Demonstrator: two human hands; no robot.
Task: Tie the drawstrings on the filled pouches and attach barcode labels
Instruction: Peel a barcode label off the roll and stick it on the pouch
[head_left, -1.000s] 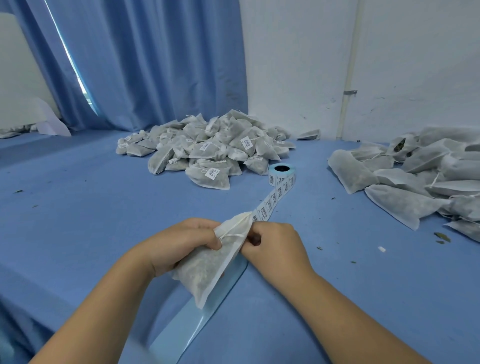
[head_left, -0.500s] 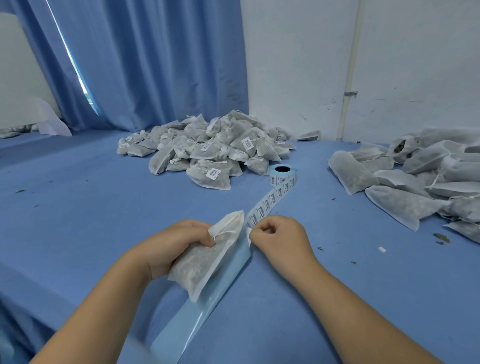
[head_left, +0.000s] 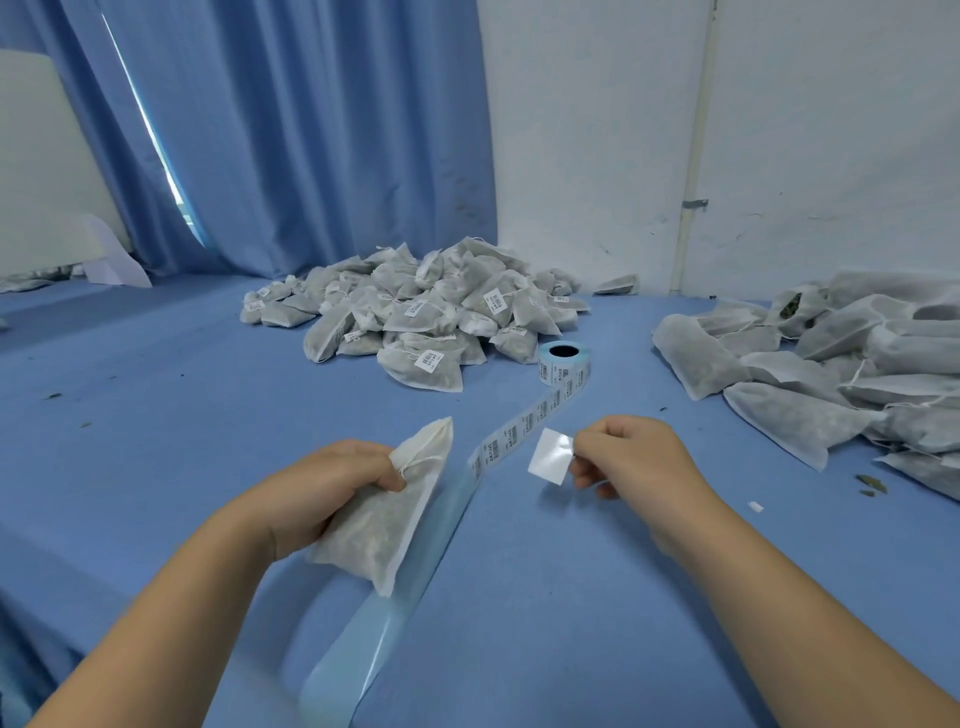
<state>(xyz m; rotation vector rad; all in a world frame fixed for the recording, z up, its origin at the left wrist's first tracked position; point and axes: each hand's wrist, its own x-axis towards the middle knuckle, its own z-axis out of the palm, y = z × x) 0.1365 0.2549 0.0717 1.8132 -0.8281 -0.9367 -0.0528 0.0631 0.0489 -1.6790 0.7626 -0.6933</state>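
My left hand (head_left: 332, 488) grips a filled white mesh pouch (head_left: 387, 519) near its tied neck, tilted over the blue table. My right hand (head_left: 628, 457) pinches a peeled white label (head_left: 551, 455) by one edge, held in the air right of the pouch and apart from it. The label strip (head_left: 524, 426) runs from the blue label roll (head_left: 563, 364) toward me, and its bare blue backing (head_left: 405, 587) trails down under the pouch to the table's front.
A pile of labelled pouches (head_left: 415, 322) lies at the back centre. A heap of unlabelled pouches (head_left: 831, 374) covers the right side. Blue curtain and white wall stand behind. Small leaf bits (head_left: 870, 483) lie by the right heap.
My right hand left the pouch's neck, went to the strip, peeled a label off and moved right with it. The left hand still holds the pouch, tilted a little further left.
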